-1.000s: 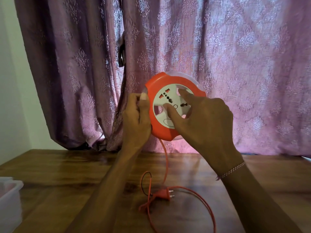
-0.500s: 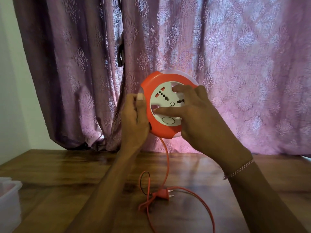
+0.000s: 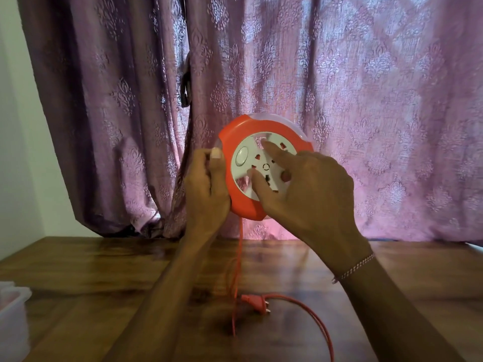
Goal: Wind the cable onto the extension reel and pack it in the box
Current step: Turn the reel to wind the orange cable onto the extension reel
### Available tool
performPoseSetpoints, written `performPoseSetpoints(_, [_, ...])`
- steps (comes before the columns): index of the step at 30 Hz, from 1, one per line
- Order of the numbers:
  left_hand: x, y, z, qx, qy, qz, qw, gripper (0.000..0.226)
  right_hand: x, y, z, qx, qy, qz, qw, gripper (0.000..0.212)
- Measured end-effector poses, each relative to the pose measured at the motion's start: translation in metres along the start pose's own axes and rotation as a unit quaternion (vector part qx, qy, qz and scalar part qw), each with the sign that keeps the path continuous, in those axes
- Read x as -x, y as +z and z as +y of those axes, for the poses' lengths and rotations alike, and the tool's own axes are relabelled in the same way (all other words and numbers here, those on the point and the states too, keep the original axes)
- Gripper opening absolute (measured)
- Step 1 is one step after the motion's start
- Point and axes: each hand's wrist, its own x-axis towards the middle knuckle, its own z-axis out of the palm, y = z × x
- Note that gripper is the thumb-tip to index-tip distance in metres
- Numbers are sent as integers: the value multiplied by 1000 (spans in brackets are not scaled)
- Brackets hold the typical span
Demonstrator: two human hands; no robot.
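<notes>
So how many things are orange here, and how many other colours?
Orange: 3 (reel, cable, plug)
White: 1 (box)
Purple: 1 (curtain)
Brown: 1 (table)
Total: 6

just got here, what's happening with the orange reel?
A person holds the orange extension reel up in front of the curtain, above the wooden table. The left hand grips its rim; the right hand has fingers on the white socket face, apparently turning it. The orange cable hangs down to a loose loop, with the plug lying on the table. A white plastic box sits at the left edge.
</notes>
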Motion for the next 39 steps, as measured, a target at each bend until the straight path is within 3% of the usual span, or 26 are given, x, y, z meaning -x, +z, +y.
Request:
performPoseSetpoints(6, [1,0,-1,-5,-7,5,1000,25,-2,-1,2,-36,-10,-18,999,45])
performPoseSetpoints(9, [0,0,-1,-8,-1,7,1000,26,-5,-2,8,-74,-75,-2,994,31])
performPoseSetpoints(12, [0,0,0,13,-10,8,1000,26,-7,-6,14,-83,-159,-78,981,44])
performPoseSetpoints(14, [-1,0,-1,17,-6,10,1000,26,-7,-8,14,-52,-171,-121,976,49])
performPoseSetpoints(17, [-1,0,-1,10,2,10,1000,25,-6,-8,12,-15,-159,-148,976,60])
performPoseSetpoints(24, [0,-1,-1,-1,10,10,1000,24,-6,-6,11,41,-154,-92,983,53])
performPoseSetpoints(32, [3,2,-2,-18,17,-5,1000,24,-1,-4,4,-10,-68,-54,996,51])
performPoseSetpoints(39, [2,1,-1,-11,9,-3,1000,28,1,7,2,-18,25,-8,1000,64])
